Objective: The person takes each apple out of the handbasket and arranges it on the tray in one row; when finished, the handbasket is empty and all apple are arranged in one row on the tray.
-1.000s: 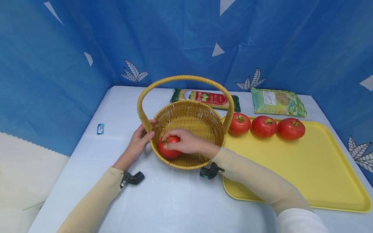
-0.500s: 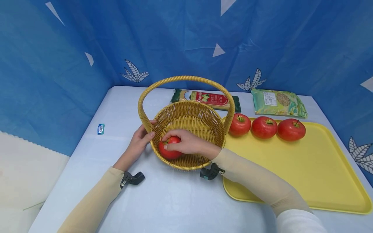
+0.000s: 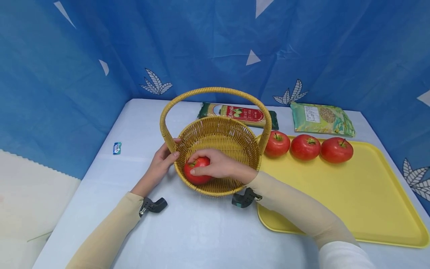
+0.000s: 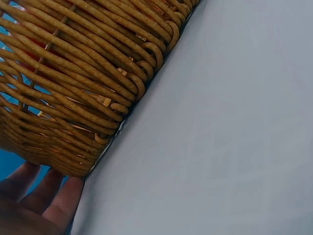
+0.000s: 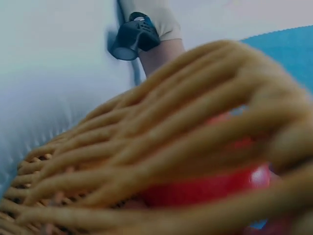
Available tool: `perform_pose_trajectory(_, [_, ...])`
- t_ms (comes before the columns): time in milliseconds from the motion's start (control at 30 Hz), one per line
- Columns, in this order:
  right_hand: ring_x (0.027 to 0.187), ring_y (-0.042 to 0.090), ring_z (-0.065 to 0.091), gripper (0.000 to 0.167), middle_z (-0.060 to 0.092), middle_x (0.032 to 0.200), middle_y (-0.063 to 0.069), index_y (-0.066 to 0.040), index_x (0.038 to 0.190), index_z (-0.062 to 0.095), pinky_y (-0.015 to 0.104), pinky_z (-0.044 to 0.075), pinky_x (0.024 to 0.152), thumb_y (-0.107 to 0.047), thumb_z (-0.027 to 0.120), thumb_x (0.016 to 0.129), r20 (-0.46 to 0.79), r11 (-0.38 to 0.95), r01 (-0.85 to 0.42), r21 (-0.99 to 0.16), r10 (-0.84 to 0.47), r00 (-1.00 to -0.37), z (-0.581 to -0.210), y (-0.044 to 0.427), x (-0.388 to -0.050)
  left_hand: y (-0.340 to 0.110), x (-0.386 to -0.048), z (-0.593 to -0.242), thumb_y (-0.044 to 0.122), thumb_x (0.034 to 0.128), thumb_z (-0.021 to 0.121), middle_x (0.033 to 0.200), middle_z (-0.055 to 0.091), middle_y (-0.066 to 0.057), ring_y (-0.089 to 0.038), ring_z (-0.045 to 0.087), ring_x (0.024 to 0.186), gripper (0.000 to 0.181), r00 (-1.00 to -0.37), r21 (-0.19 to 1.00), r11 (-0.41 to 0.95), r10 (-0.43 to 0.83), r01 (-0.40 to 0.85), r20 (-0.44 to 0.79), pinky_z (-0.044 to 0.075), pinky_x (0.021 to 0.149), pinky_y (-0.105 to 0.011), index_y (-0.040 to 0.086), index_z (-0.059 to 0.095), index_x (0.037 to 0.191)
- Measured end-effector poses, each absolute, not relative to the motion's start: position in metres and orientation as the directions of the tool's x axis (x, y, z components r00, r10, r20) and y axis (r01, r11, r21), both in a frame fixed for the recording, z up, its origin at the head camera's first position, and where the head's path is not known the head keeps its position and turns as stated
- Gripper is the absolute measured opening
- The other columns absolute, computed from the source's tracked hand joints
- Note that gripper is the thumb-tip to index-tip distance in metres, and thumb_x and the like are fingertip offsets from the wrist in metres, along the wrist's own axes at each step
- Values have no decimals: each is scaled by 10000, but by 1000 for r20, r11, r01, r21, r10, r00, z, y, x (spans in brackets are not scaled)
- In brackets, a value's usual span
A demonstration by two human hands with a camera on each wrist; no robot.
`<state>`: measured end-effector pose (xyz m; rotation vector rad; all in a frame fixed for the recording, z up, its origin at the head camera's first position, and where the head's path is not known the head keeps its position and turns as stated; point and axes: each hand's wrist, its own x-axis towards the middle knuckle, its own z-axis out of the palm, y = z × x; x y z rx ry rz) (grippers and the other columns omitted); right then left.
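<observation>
A wicker basket point(image 3: 231, 147) with a tall arched handle stands upright on the table. My left hand point(image 3: 160, 162) grips its left side where the handle meets the rim, thumb on the front. In the left wrist view, fingers point(image 4: 63, 203) of that hand touch the woven outer wall. Inside the basket, at the front left, lies a red apple point(image 3: 196, 177). My right hand point(image 3: 215, 163) reaches over the rim and holds this apple from above, thumb and fingers around its top. The right wrist view shows the apple point(image 5: 210, 188) partly hidden behind blurred wicker strands.
On the right, a yellow tray point(image 3: 349, 198) bears three red apples point(image 3: 305, 147) along its back edge. Behind the basket lies a pasta packet point(image 3: 245, 115), with a green bag point(image 3: 322, 118) to its right. A small blue-green sachet point(image 3: 117, 148) lies at left.
</observation>
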<state>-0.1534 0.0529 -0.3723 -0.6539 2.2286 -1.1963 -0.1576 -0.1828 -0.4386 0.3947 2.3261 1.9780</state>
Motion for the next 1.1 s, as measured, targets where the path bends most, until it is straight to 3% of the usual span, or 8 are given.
perform_pose_trajectory(600, [1192,276,575,332,619,1338,65,-198,1233,696,354,599,871,-274,742,914,-208,475,-131,-870,-595,-776,-356,91,-149,-184,-158,-440,85,1022,516,1594,393,-193,-383,426,1430,493,-968,979,146,227,143,108,465,987,-120,34,416,1501])
perform_pose_trajectory(1100, [1234,310,551,349,623,1369,111,-119,1263,689,337,615,833,-164,732,919,-82,409,-228,-883,-614,-785,-314,152,-126,-183,-158,-440,94,1020,525,1591,397,-188,-387,425,1434,499,-965,977,147,234,155,118,474,988,-132,46,421,1505])
